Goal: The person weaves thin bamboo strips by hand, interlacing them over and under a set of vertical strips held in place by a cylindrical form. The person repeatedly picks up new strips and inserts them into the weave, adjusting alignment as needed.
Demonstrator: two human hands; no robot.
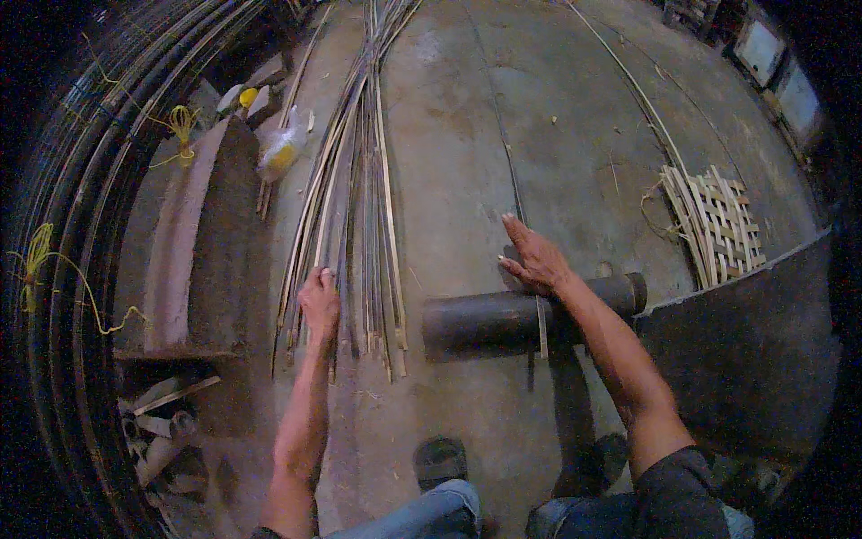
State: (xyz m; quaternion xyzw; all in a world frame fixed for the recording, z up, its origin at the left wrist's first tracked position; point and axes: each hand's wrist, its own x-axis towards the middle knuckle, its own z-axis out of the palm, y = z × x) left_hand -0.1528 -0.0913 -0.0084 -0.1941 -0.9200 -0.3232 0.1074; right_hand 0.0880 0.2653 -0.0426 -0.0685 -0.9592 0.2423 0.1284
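Observation:
A long bundle of thin bamboo strips (384,225) lies on the floor, its near ends fanned out. My left hand (320,304) is closed at the left side of these ends, its fingers curled round a strip. To the right, a dark cylindrical pipe (476,322) lies crosswise. A single long strip (542,328) runs over the pipe, its near end hanging past the front. Above that strip and the pipe's far edge is my right hand (536,259), fingers stretched out and thumb apart. Whether its palm touches the strip is hidden.
At left stand a brown block-like bench (175,242) and curved bundles of dark rods (85,180) with yellow ties. A plastic bag (283,148) lies beyond the bench. A woven bamboo panel (723,220) and a dark sheet (741,350) are at right.

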